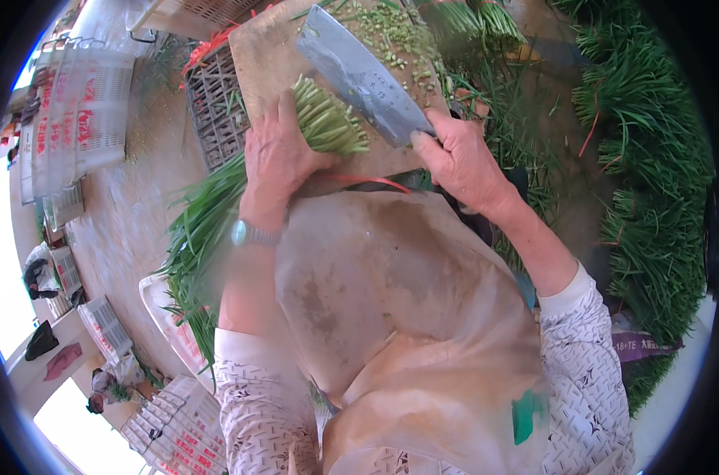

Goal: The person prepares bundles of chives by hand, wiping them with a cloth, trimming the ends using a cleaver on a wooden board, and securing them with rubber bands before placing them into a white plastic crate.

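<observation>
My left hand (279, 148) grips a thick bundle of green stalks (326, 119), pale cut ends facing the board, with long green leaves (205, 208) hanging down to the left past my watch. In my right hand (463, 157) is the handle of a broad cleaver (362, 74), its blade slanting up and left over the wooden cutting board (264, 59). The blade lies just right of the stalk ends. Chopped stalk pieces (395, 32) are scattered on the board's upper right. A red tie (371, 180) shows between the board and my apron (389, 267).
A black plastic crate (217, 107) stands left of the board. Tied green bundles (644, 119) are heaped at the right, with more bundles (484, 21) beyond the board. White crates (107, 101) are stacked at the left. People (101, 386) are far off at lower left.
</observation>
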